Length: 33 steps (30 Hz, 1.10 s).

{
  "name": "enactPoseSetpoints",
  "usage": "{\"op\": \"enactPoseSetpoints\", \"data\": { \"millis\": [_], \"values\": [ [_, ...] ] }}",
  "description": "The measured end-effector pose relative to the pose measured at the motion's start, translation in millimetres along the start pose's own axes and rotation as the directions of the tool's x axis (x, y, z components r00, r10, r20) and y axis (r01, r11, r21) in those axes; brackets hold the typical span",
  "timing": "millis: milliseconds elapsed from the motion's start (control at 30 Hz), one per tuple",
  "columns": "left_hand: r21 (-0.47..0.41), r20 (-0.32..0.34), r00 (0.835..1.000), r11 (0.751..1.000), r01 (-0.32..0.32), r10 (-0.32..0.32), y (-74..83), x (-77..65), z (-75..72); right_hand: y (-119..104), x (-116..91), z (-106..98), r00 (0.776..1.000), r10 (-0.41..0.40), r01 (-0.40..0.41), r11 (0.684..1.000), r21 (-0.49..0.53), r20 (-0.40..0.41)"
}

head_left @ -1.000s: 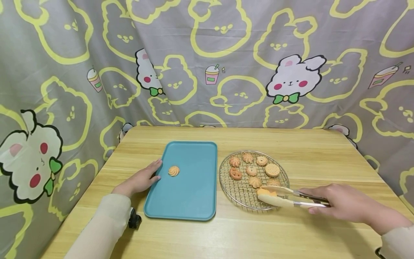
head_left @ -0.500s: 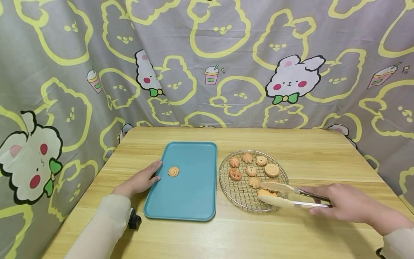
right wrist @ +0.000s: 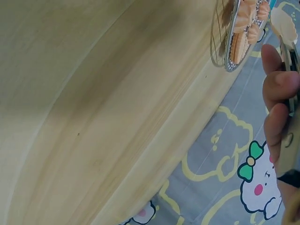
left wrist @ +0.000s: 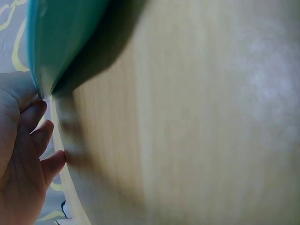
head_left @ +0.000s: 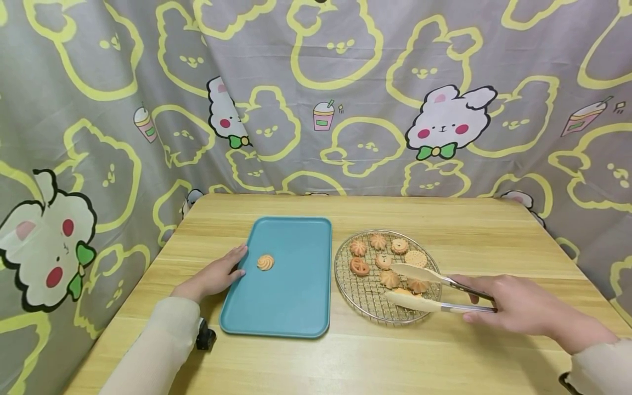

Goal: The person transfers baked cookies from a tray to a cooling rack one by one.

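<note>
My left hand (head_left: 215, 273) rests against the left edge of a blue-green tray (head_left: 296, 307), fingers and thumb at its rim. On the tray lies one swirled cookie (head_left: 265, 262). My right hand (head_left: 518, 304) grips a pair of tongs (head_left: 444, 307) with pale tips and metal arms; its curled fingers (right wrist: 276, 89) show in the right wrist view. The tongs are spread over a round wire cooling rack (head_left: 355, 299) holding several cookies. An orange-yellow cookie (head_left: 403, 291) is partly hidden by the lower tip; a flower-shaped cookie (head_left: 418, 286) sits between the arms.
Other cookies on the rack include a pretzel-shaped cookie (head_left: 359, 266) and a round dotted cookie (head_left: 416, 258). Tray and rack stand side by side on a wooden table (head_left: 365, 362). A patterned grey curtain (head_left: 365, 153) hangs behind the table and at its sides.
The tongs, earlier closed around the orange-yellow cookie, have spread apart, and their upper tip has moved up and left over the rack. The left hand and tray stay put.
</note>
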State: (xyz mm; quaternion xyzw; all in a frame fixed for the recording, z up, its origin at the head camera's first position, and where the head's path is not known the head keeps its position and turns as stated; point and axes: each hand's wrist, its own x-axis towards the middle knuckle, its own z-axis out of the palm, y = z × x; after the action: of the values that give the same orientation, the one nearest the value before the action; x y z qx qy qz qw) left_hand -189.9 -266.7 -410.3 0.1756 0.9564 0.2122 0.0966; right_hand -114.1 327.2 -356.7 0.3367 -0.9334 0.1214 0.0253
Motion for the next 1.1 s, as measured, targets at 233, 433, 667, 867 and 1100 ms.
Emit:
{"op": "enactPoseSetpoints", "data": {
  "millis": [233, 433, 667, 867, 1100],
  "values": [
    [-0.005, 0.004, 1.000, 1.000, 0.006, -0.006, 2.0, -1.0, -1.2, -5.2, 11.1, 7.0, 1.000, 0.004, -0.004, 1.000, 0.008, -0.017],
    [-0.004, 0.004, 1.000, 1.000, 0.010, -0.010, 0.8, -1.2, -0.7, -8.7, 22.2, 12.3, 0.998, 0.060, -0.060, 0.998, 0.008, 0.011],
    [-0.005, 0.008, 1.000, 1.000, 0.010, -0.010, -1.4, 0.3, 0.6, -11.8, 35.8, 18.1, 0.996, 0.086, -0.086, 0.996, 0.008, 0.026],
    [-0.007, 0.011, 1.000, 1.000, 0.016, -0.016, -1.6, 0.1, 0.2, -15.4, 50.0, 24.6, 0.996, 0.088, -0.087, 0.996, -0.025, 0.028],
    [-0.007, 0.015, 1.000, 1.000, 0.021, -0.021, -2.3, 1.2, 0.8, -22.8, 69.9, 29.7, 0.994, 0.102, -0.102, 0.995, -0.009, 0.047]
  ]
}}
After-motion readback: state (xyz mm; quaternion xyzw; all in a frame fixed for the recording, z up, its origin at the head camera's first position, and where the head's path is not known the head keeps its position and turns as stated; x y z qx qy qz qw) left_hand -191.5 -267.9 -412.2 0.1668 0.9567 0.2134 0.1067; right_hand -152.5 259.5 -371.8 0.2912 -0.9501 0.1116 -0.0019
